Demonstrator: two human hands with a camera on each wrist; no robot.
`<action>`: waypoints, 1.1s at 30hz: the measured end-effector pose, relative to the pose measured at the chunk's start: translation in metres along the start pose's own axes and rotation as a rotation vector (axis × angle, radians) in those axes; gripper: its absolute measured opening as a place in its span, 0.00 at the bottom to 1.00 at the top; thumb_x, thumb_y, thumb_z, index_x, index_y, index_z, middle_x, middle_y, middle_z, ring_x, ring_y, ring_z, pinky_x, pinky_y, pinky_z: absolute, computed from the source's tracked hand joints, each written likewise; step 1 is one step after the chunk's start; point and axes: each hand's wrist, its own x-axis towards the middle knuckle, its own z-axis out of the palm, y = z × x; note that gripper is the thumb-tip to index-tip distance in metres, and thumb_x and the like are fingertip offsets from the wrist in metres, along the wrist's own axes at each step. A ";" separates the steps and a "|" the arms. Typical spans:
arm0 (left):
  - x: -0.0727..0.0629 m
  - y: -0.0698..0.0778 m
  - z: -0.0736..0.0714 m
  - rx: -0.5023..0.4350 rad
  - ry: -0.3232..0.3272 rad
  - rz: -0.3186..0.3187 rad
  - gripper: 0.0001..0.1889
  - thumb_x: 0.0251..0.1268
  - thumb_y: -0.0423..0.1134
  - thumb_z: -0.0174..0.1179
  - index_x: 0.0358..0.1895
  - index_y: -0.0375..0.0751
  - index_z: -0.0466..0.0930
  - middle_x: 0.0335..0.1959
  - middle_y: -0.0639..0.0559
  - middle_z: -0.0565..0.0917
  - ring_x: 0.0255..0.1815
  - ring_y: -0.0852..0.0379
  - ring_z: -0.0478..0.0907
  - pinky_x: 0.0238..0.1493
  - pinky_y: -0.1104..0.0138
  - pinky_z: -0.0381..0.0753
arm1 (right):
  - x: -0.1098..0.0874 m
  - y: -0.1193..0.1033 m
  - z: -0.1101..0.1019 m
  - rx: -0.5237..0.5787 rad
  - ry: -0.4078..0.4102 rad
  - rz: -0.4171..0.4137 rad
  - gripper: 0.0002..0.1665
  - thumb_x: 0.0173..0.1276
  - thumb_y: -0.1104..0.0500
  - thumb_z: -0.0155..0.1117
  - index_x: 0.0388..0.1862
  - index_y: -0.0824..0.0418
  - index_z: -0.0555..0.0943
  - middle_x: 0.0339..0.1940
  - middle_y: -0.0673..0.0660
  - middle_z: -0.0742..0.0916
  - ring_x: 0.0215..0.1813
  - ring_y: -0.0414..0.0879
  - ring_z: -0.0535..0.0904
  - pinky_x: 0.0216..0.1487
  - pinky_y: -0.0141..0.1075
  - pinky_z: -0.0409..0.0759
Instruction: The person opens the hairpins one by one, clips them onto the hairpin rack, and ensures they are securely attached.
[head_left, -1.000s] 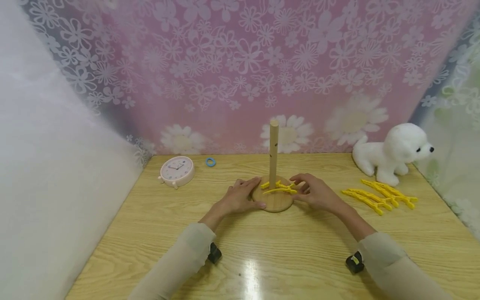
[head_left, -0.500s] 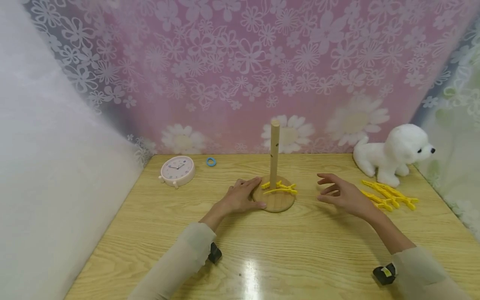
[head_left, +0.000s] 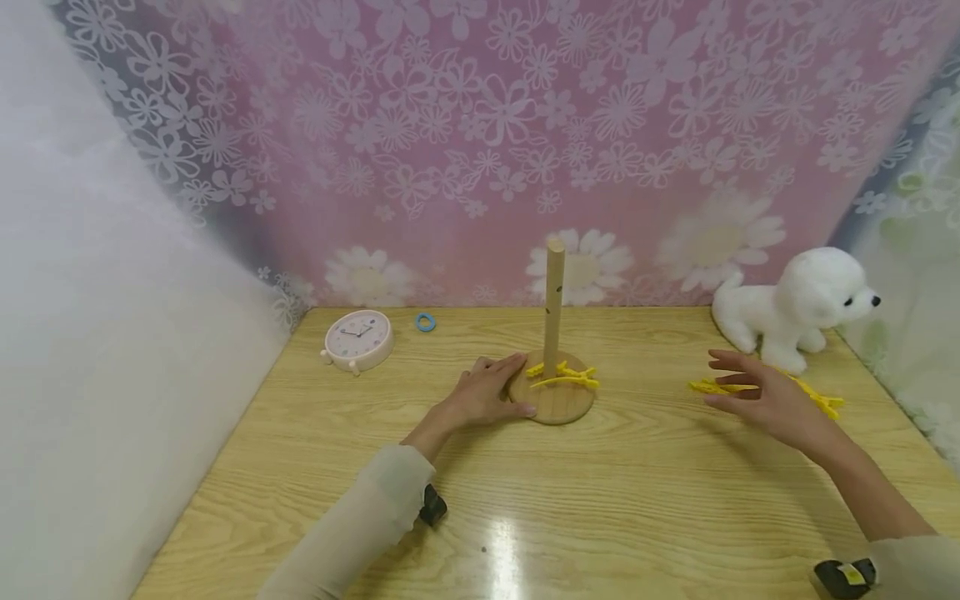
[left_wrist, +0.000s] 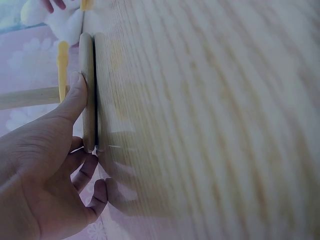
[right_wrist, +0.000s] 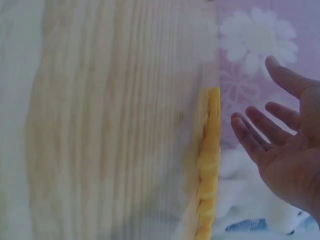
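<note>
A wooden stand (head_left: 553, 308) with an upright post and a round base (head_left: 558, 412) is on the table. My left hand (head_left: 480, 400) grips the base's left edge, its thumb (left_wrist: 76, 95) over the rim in the left wrist view. Yellow forked plastic pieces (head_left: 576, 380) lie across the base around the post. To the right, my right hand (head_left: 780, 408) hovers above a group of similar yellow pieces (head_left: 831, 402), partly hiding them. Its fingers are spread and hold nothing; in the right wrist view the yellow pieces (right_wrist: 209, 165) stay apart from the fingers.
A white plush dog (head_left: 810, 292) sits behind the yellow group at the back right. At the back left are a pink alarm clock (head_left: 358, 340) and a small blue ring (head_left: 425, 316). A flowered curtain (head_left: 480, 167) borders the table's back edge.
My right hand has moved away from the stand, rightward to above the yellow group. The left hand keeps its grip on the base, and the pieces on it have not visibly shifted.
</note>
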 end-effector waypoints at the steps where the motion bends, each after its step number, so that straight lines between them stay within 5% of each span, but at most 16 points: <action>1: 0.000 0.000 0.000 0.001 0.000 -0.001 0.51 0.67 0.68 0.64 0.86 0.56 0.49 0.85 0.59 0.54 0.75 0.47 0.60 0.69 0.41 0.61 | -0.003 0.003 -0.003 -0.005 0.013 0.002 0.44 0.76 0.54 0.69 0.82 0.67 0.61 0.72 0.72 0.74 0.61 0.37 0.77 0.45 0.23 0.78; 4: 0.000 0.001 0.000 -0.002 -0.001 0.001 0.51 0.67 0.67 0.64 0.86 0.56 0.49 0.85 0.59 0.54 0.75 0.47 0.60 0.69 0.41 0.61 | -0.011 0.013 -0.010 -0.032 0.052 0.020 0.43 0.75 0.54 0.70 0.81 0.67 0.63 0.70 0.66 0.76 0.54 0.19 0.70 0.43 0.22 0.77; 9: 0.000 0.001 0.000 0.003 -0.002 -0.001 0.51 0.67 0.68 0.64 0.86 0.56 0.49 0.85 0.59 0.54 0.75 0.48 0.60 0.69 0.42 0.62 | -0.023 0.025 -0.020 -0.099 0.095 0.083 0.40 0.73 0.50 0.72 0.77 0.65 0.69 0.58 0.35 0.78 0.47 0.17 0.71 0.37 0.30 0.80; 11: 0.000 0.000 0.000 0.006 0.000 -0.002 0.51 0.66 0.69 0.63 0.86 0.57 0.49 0.85 0.60 0.55 0.75 0.48 0.60 0.69 0.42 0.62 | -0.025 0.029 -0.022 -0.117 0.090 0.103 0.40 0.73 0.50 0.72 0.75 0.68 0.70 0.58 0.38 0.80 0.44 0.17 0.70 0.35 0.31 0.79; 15: 0.001 -0.002 0.001 0.012 0.002 0.000 0.51 0.66 0.69 0.63 0.86 0.57 0.49 0.85 0.60 0.55 0.75 0.48 0.60 0.70 0.42 0.62 | -0.028 0.032 -0.025 -0.154 0.055 0.154 0.39 0.73 0.48 0.71 0.72 0.71 0.73 0.61 0.66 0.84 0.42 0.22 0.72 0.35 0.32 0.78; 22: 0.001 -0.002 0.000 0.004 -0.001 -0.003 0.51 0.67 0.69 0.63 0.86 0.57 0.49 0.85 0.59 0.54 0.75 0.48 0.59 0.70 0.40 0.61 | -0.032 0.036 -0.024 -0.163 -0.024 0.246 0.40 0.75 0.43 0.68 0.71 0.72 0.74 0.67 0.79 0.76 0.50 0.60 0.81 0.34 0.37 0.80; 28: 0.000 0.000 0.000 0.011 0.002 -0.002 0.51 0.67 0.68 0.64 0.86 0.58 0.49 0.85 0.60 0.54 0.75 0.48 0.59 0.70 0.41 0.62 | -0.035 0.038 -0.024 -0.236 0.030 0.225 0.35 0.73 0.44 0.71 0.65 0.70 0.80 0.64 0.78 0.79 0.40 0.48 0.82 0.29 0.37 0.77; 33: 0.000 -0.001 0.000 0.015 -0.001 -0.005 0.51 0.66 0.68 0.64 0.86 0.58 0.49 0.85 0.60 0.54 0.75 0.48 0.60 0.70 0.40 0.62 | -0.033 0.039 -0.023 -0.262 -0.036 0.196 0.33 0.70 0.46 0.74 0.61 0.70 0.83 0.55 0.73 0.85 0.39 0.46 0.81 0.30 0.36 0.77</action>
